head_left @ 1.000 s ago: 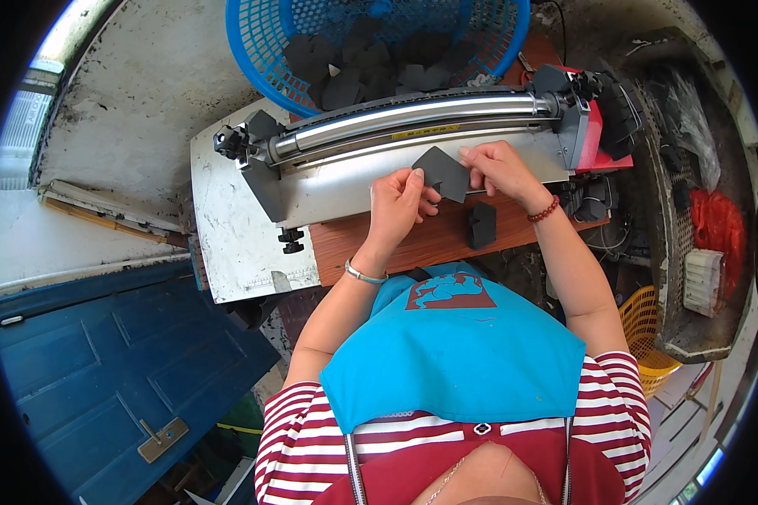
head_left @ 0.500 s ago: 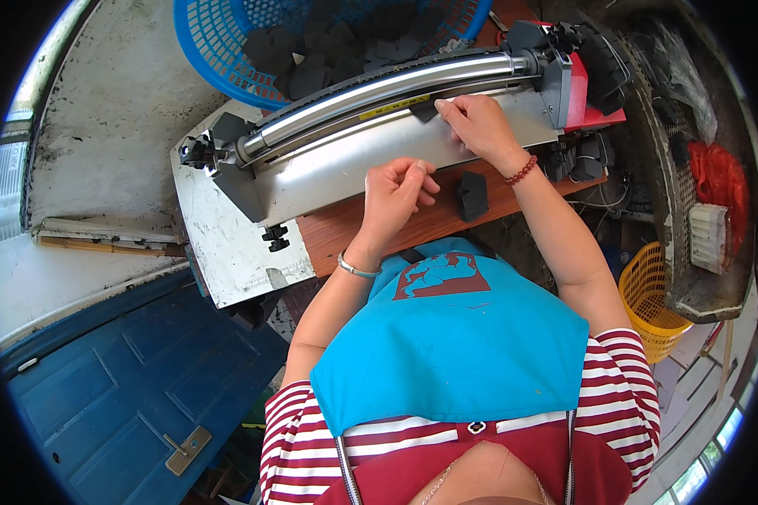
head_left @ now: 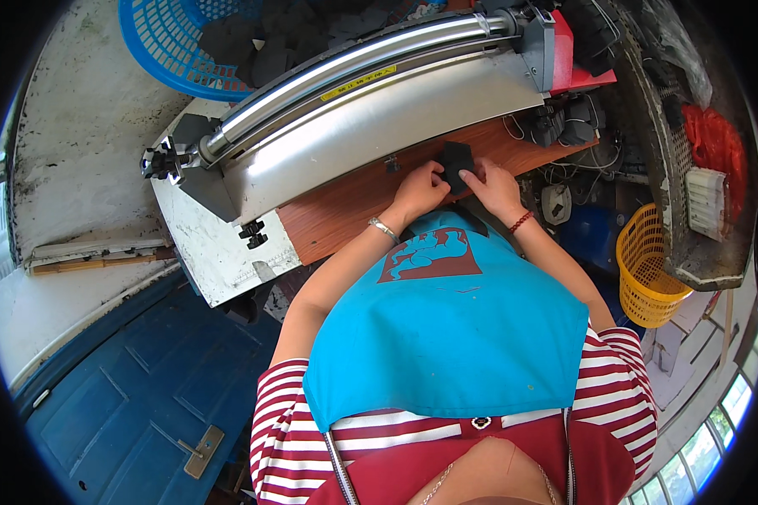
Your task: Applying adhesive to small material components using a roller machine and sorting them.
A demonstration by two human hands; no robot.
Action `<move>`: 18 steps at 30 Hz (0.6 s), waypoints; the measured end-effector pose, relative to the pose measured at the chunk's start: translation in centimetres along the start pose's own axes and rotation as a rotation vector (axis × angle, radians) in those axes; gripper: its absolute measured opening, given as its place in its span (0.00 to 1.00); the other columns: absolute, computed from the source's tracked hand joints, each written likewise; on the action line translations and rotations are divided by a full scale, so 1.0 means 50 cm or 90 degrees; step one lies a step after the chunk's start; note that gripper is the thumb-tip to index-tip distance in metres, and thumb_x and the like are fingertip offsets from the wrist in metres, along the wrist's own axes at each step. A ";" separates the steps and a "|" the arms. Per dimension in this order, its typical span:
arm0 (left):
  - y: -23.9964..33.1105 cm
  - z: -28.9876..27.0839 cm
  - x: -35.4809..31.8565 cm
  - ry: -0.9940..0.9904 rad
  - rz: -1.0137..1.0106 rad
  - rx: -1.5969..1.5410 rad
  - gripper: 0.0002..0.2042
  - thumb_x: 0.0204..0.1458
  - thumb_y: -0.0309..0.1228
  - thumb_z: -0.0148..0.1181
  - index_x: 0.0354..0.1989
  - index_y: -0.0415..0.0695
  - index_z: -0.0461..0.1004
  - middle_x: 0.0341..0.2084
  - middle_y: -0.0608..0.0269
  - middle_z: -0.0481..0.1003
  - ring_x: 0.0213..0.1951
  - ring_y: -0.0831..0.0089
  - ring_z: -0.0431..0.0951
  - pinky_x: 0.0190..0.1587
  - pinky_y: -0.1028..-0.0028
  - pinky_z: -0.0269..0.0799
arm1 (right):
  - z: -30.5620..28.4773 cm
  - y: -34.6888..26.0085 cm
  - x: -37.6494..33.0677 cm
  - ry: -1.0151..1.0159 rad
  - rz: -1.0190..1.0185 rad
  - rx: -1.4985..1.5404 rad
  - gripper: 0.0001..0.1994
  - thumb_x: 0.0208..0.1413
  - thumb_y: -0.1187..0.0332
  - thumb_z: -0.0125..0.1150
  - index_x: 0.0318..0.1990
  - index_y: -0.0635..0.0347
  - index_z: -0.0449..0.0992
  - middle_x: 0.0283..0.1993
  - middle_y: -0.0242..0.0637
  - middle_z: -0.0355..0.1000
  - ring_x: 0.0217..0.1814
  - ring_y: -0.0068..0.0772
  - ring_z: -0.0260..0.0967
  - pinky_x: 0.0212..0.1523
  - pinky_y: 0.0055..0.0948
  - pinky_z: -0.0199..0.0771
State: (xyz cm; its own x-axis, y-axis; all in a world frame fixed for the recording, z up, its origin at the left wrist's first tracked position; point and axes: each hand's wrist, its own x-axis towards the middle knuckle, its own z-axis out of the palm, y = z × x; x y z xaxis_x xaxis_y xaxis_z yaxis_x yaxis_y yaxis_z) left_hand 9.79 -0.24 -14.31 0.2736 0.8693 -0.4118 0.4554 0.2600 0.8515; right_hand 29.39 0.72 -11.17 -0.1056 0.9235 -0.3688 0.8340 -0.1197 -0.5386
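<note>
A small dark grey flat piece [head_left: 456,162] with angled corners is between my hands, over the reddish-brown wooden board [head_left: 333,212]. It may be a stack; its thickness is hard to judge. My right hand [head_left: 497,190] grips its right side, the thumb lying across the face. At the left edge, the curled fingers of my left hand [head_left: 421,190] pinch the same piece. Beyond both hands lies the sloping metal plate [head_left: 337,156] of a roller machine, its long shiny roller [head_left: 354,71] running along the back.
A blue plastic basket [head_left: 162,63] of dark grey pieces [head_left: 290,38] stands behind the machine. Black knobs [head_left: 253,234] stick out at the machine's left end. Cables [head_left: 594,160] hang at the right, near a yellow basket [head_left: 644,269]. A blue door [head_left: 135,387] is at lower left.
My right hand has drawn back from the roller to the board; the piece it held there is out of sight. Both hands have come together on the dark grey piece lying on the board.
</note>
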 end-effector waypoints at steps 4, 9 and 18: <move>-0.020 0.015 0.015 -0.007 -0.047 -0.100 0.18 0.51 0.28 0.56 0.51 0.34 0.68 0.38 0.53 0.76 0.33 0.70 0.79 0.29 0.72 0.74 | 0.035 0.009 -0.012 0.032 -0.032 -0.011 0.20 0.50 0.55 0.63 0.44 0.61 0.75 0.34 0.43 0.74 0.41 0.47 0.73 0.39 0.41 0.72; 0.010 0.010 0.007 -0.022 -0.157 -0.267 0.18 0.53 0.27 0.55 0.53 0.36 0.67 0.44 0.55 0.74 0.35 0.71 0.78 0.28 0.74 0.75 | 0.043 0.006 -0.005 0.026 0.015 0.043 0.20 0.47 0.58 0.67 0.42 0.64 0.75 0.33 0.43 0.74 0.39 0.45 0.73 0.39 0.40 0.72; 0.014 0.006 -0.009 -0.010 -0.228 -0.426 0.17 0.56 0.27 0.54 0.54 0.37 0.66 0.42 0.56 0.73 0.37 0.69 0.79 0.32 0.73 0.77 | 0.105 0.074 0.035 0.010 0.003 0.380 0.16 0.48 0.67 0.69 0.41 0.67 0.73 0.33 0.35 0.76 0.33 0.24 0.73 0.33 0.26 0.73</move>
State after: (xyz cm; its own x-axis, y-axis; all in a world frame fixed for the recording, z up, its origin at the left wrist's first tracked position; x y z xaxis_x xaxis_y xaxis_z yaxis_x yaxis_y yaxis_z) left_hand 10.23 -0.60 -13.63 0.2196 0.6795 -0.7001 -0.0908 0.7287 0.6788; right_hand 29.44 -0.02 -17.81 -0.0907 0.9270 -0.3640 0.3855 -0.3044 -0.8711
